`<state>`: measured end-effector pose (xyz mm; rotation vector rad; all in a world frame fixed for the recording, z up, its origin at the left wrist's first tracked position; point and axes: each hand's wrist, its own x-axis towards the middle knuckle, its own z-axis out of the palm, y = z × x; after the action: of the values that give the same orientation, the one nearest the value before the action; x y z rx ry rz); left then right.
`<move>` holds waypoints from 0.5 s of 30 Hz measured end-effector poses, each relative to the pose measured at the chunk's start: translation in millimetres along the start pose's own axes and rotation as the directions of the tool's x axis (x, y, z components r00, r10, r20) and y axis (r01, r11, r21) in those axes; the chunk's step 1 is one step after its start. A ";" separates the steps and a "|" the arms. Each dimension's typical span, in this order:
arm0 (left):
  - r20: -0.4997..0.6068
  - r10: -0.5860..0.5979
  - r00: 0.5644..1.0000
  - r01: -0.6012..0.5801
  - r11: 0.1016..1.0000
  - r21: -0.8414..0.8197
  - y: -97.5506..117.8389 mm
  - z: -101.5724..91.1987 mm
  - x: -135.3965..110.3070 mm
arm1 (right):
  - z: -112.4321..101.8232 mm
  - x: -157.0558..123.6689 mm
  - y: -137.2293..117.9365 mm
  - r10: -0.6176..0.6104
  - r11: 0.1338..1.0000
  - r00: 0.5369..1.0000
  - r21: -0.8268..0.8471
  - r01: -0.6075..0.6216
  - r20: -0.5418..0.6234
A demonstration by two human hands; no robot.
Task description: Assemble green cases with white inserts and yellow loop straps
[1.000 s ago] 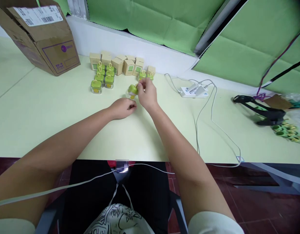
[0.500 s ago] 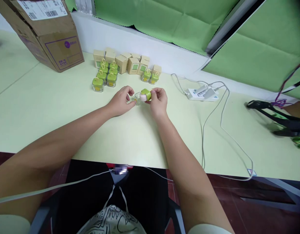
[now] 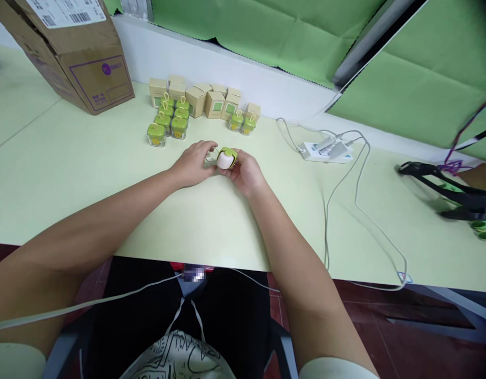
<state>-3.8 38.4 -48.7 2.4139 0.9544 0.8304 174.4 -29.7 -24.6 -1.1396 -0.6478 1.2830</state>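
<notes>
My left hand [image 3: 193,163] is curled around a small clear container [image 3: 210,158] just above the table or resting on it; I cannot tell which. In my right hand [image 3: 247,172] is a green lid [image 3: 229,153] with a round white inner part, its underside turned toward me. The lid is off the container and close beside its right side. Fingers hide much of the container. Beyond my hands stand several clear jars with green lids and loops [image 3: 179,126], with two more such jars [image 3: 235,122] farther right.
Small cardboard boxes [image 3: 215,104] line the wall behind the jars. A large carton [image 3: 103,87] stands at the back left. To the right lie a white power strip [image 3: 320,152] with plugs, a looping white cable [image 3: 358,195] and a black frame-like object [image 3: 444,185].
My right hand has turned the lid so its white underside faces me, and it has moved slightly left. My left hand now wraps further around the clear container.
</notes>
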 end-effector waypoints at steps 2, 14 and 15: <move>-0.038 -0.028 0.999 0.029 0.999 0.040 -6.0 0.4 1.5 | 0.0 -0.1 -1.4 0.015 1.000 1.000 0.014 -0.015 -0.023; -0.154 0.242 0.958 -0.253 0.966 -0.056 23.5 -12.0 -7.5 | 8.2 -5.3 0.2 -0.051 0.992 0.995 0.108 0.061 -0.088; -0.142 0.235 0.962 -0.248 0.965 -0.083 25.6 -11.4 -8.4 | 8.8 -6.2 1.2 -0.071 0.992 0.995 0.100 0.078 -0.075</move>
<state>-4.2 16.7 -29.1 2.4442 0.6511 1.1082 164.8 -33.2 -21.2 -1.0618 -0.5599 1.1938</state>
